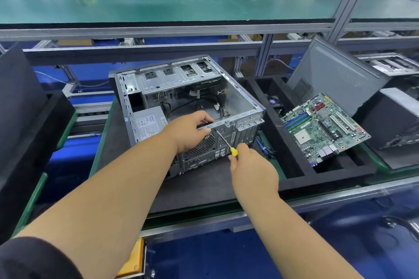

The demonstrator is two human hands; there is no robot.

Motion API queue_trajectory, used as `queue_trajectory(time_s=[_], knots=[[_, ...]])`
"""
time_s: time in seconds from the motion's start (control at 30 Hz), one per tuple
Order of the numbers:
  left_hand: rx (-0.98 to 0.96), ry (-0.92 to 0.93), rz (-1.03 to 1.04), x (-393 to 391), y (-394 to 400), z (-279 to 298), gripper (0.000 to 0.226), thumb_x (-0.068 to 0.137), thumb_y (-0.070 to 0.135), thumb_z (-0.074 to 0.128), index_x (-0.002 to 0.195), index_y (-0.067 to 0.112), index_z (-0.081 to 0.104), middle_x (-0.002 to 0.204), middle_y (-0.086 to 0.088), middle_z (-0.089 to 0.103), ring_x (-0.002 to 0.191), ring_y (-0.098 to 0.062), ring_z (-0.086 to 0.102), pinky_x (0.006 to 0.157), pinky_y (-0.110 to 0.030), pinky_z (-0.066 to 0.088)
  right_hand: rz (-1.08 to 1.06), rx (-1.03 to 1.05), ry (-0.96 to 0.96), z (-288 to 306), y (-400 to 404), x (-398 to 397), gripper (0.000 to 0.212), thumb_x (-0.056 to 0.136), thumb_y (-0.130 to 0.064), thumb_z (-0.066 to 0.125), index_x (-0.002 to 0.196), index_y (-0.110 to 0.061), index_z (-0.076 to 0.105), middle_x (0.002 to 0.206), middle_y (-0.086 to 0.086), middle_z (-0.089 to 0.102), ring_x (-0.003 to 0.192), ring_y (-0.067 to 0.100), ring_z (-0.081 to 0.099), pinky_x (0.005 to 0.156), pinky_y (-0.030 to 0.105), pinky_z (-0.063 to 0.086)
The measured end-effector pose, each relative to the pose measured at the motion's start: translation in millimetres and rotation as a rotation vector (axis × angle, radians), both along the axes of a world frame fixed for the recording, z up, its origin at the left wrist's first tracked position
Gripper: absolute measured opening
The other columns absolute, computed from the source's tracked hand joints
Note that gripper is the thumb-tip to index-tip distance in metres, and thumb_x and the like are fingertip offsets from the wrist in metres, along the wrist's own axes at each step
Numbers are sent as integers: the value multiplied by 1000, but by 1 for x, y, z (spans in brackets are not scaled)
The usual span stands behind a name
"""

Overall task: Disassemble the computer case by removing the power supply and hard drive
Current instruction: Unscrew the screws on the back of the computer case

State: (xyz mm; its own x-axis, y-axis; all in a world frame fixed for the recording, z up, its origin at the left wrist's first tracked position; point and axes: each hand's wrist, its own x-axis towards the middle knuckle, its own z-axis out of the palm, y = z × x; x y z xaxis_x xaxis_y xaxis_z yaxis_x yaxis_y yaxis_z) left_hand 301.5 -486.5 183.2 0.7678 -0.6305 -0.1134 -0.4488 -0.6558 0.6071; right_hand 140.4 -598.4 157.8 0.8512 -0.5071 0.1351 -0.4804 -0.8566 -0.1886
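The left hand (192,130) grips the rear top edge of the open computer case (188,106), fingers curled over it. Just right, the right hand (251,165) pinches a yellow-handled screwdriver (224,140), tip against the rear panel. The power supply (148,123) sits inside, left of the left hand. A motherboard (322,129) lies well right in a black foam tray (292,165).

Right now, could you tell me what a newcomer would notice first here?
The open computer case lies centre on its side, the left hand gripping its rear edge while the right hand holds a yellow-handled screwdriver to a rear screw. To its right, a green motherboard rests tilted in a black foam tray.
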Motion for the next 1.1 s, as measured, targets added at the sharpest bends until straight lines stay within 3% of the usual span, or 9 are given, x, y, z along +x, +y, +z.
queue_trajectory(time_s=[0.2,0.33,0.47,0.57,0.67,0.8,0.93,1.0,1.1], knots=[[-2,2,-6,0,-1,0,23,96,34,55,118,40,57,123,18,64,112,-11,59,100,-39,46,-17,515,-156,0,-14,0,22,98,-41,49,89,-22,54,75,-6,61,69,16,55,56,31,36],[0,-1,-11,0,0,1,23,96,33,55,119,39,57,122,17,65,109,-12,61,99,-39,46,-207,1260,-168,3,-15,8,25,99,-31,52,93,-12,66,57,-3,66,42,10,42,45,22,34],[-9,7,-16,0,0,0,24,97,32,55,120,38,57,121,18,66,109,-12,61,99,-39,46,-270,1875,-156,7,-23,9,26,99,-23,54,95,-2,69,61,4,59,42,8,42,41,18,35],[-7,7,-14,0,0,0,23,97,33,55,120,38,57,121,18,66,108,-12,61,99,-39,46,-255,2057,-147,6,-26,9,27,100,-21,51,98,1,67,62,3,54,42,7,40,39,18,33],[-4,3,-13,0,0,0,24,97,33,55,120,38,57,121,17,66,108,-13,61,99,-39,46,-227,1866,-187,2,-20,11,24,101,-20,50,95,-4,65,57,1,51,39,7,35,39,19,30],[10,-9,-9,0,-1,0,25,97,33,55,121,39,57,123,18,65,110,-12,60,99,-37,46,-56,936,-102,7,-12,8,22,99,-26,52,81,-14,59,63,0,59,54,18,47,52,28,34],[18,-12,-5,0,0,0,24,97,35,54,119,41,56,124,19,64,109,-12,60,98,-37,46,18,202,-11,4,-8,3,15,101,-34,47,98,-20,51,79,-4,54,71,24,48,55,33,29],[15,-14,-5,0,0,-1,23,96,36,54,119,41,56,124,19,64,110,-12,59,98,-38,46,15,120,-29,2,-7,1,13,101,-36,47,100,-23,49,77,-6,50,69,24,47,51,31,26],[23,-18,-9,1,-1,-1,24,96,36,54,119,42,55,123,19,64,108,-12,60,97,-38,47,13,327,-110,0,-12,1,11,97,-37,55,96,-27,51,78,-10,58,68,17,51,53,30,30]])
